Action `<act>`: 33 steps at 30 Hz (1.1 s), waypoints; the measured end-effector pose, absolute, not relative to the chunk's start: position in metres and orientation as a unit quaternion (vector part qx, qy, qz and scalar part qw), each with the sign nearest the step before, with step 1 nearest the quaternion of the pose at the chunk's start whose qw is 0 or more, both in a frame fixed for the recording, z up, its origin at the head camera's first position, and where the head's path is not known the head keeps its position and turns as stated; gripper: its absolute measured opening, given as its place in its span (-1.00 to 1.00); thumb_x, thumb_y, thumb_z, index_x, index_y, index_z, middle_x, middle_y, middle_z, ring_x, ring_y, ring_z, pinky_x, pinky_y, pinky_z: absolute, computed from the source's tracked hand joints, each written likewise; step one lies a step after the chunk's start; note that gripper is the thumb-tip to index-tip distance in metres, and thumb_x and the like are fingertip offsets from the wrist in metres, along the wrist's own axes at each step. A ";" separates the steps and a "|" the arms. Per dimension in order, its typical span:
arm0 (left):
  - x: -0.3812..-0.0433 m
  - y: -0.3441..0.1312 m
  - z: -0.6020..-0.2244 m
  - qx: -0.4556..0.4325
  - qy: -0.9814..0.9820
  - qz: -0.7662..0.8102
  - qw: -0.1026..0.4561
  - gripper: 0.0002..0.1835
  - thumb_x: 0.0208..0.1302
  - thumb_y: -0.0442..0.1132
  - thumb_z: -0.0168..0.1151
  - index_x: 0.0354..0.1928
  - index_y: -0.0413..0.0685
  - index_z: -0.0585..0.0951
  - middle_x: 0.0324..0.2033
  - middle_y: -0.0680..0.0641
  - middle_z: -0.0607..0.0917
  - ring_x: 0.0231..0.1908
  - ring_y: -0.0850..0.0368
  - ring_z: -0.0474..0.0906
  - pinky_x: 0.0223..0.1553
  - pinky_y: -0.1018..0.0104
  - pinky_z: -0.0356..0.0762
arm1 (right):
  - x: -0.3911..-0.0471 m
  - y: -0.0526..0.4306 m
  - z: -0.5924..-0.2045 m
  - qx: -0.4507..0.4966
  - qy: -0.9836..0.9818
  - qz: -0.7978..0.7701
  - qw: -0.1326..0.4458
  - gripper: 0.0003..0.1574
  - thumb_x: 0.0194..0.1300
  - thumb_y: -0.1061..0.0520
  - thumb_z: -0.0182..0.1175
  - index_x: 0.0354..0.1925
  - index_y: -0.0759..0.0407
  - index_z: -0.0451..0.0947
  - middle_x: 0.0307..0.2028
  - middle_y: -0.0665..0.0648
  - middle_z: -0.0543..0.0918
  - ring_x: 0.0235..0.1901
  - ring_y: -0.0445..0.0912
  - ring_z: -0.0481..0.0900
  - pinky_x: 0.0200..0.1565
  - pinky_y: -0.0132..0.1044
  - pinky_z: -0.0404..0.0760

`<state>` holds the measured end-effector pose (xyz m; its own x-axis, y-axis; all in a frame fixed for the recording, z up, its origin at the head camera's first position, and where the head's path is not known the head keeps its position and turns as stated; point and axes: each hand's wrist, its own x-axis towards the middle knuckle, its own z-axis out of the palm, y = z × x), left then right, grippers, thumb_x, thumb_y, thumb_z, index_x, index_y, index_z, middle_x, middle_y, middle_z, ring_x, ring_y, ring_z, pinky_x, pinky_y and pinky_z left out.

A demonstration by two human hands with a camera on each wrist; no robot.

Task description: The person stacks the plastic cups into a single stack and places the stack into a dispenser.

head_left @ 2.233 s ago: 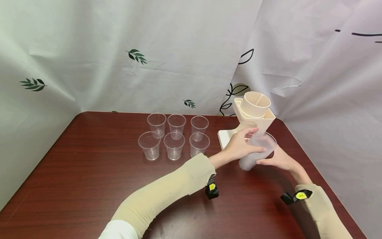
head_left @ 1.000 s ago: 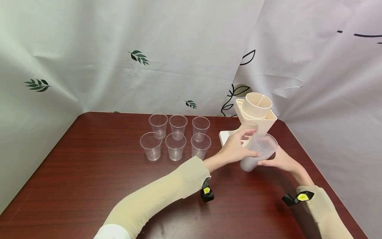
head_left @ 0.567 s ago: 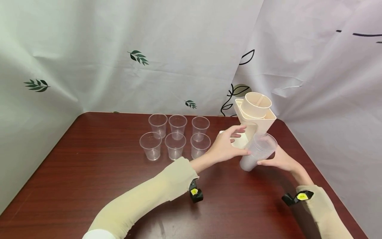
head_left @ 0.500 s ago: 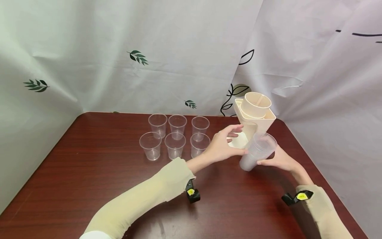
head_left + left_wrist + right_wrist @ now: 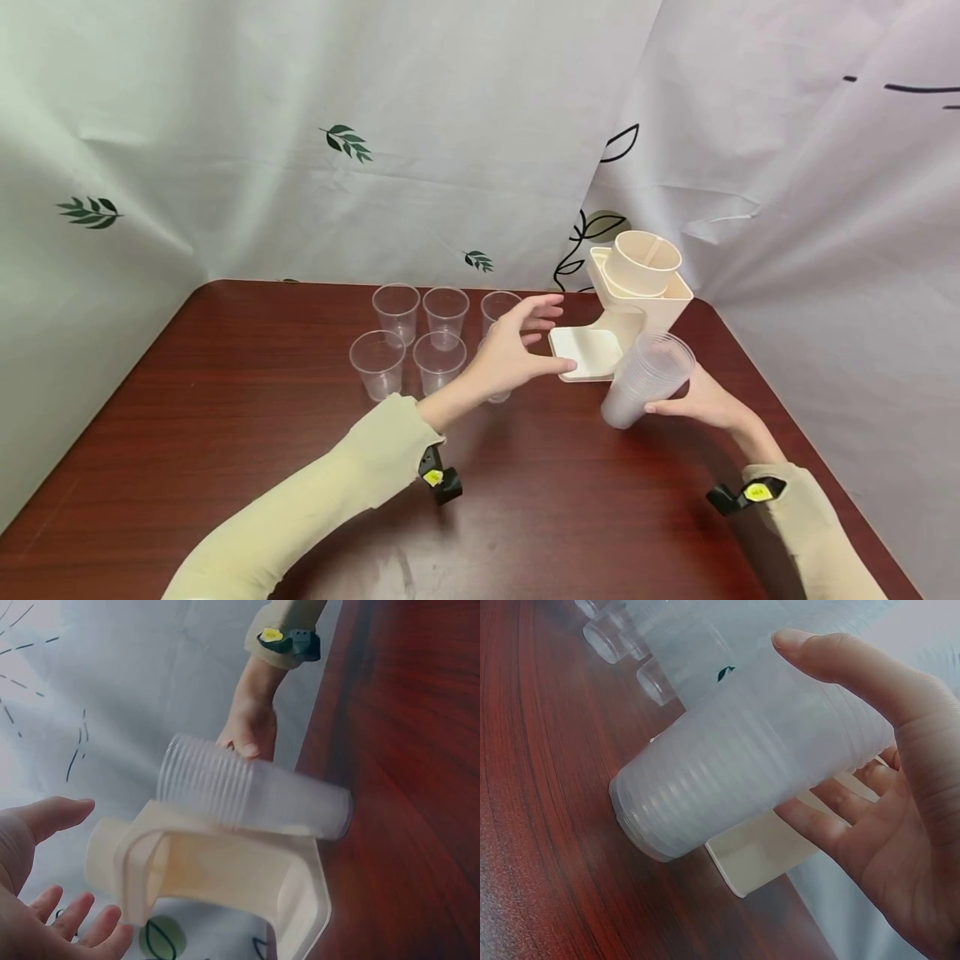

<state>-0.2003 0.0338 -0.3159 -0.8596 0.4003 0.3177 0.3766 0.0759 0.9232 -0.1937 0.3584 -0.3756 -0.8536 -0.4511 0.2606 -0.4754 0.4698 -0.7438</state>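
My right hand [image 5: 708,398] holds a tilted stack of clear plastic cups [image 5: 648,379], thumb on one side and fingers around the other. The right wrist view shows the nested cups [image 5: 705,776] with their bottom end low over the table; whether it touches is hard to tell. Free of any object, my left hand [image 5: 510,350] hovers with fingers spread between the stack and the single cups. In the left wrist view its thumb and fingers [image 5: 71,919] are apart. Several single clear cups [image 5: 439,360] stand upright in two rows; my left hand partly covers the rightmost ones.
A cream plastic stand [image 5: 648,310] with a round open top and a flat white base [image 5: 588,352] stands at the back right, just behind the stack. The dark red wooden table [image 5: 225,433] meets pale leaf-print fabric [image 5: 420,208] at the back and sides.
My left hand has drawn away from the cup stack and moved left toward the standing cups, uncovering the stand's white base. The right hand and stack have stayed in place.
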 end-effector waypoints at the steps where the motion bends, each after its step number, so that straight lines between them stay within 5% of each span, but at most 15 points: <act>1: -0.201 0.031 -0.315 0.263 0.735 0.625 0.007 -0.17 -0.11 -0.37 0.52 0.29 -0.05 0.39 0.14 -0.12 0.58 0.13 0.00 0.54 0.22 0.12 0.48 | -0.194 0.358 -0.376 0.271 -0.857 0.437 0.015 0.01 -0.18 0.44 0.45 0.25 0.28 0.22 -0.05 -0.30 0.53 -0.08 -0.42 0.49 0.04 -0.67 0.33; 33: -0.197 -0.072 -0.310 0.201 0.745 0.635 -0.042 -0.14 -0.07 -0.44 0.48 0.34 -0.10 0.33 0.22 -0.17 0.51 0.21 -0.05 0.46 0.31 0.12 0.38 | -0.195 0.358 -0.376 0.271 -0.850 0.452 0.006 -0.01 -0.17 0.48 0.42 0.24 0.28 0.23 -0.05 -0.26 0.55 -0.08 -0.39 0.51 0.03 -0.64 0.34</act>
<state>-0.1969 -0.0723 -0.3101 -0.9160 0.2451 0.3176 0.3526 0.1142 0.9288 -0.1948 0.3581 -0.3765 -0.8532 -0.4548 0.2553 -0.4658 0.4444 -0.7652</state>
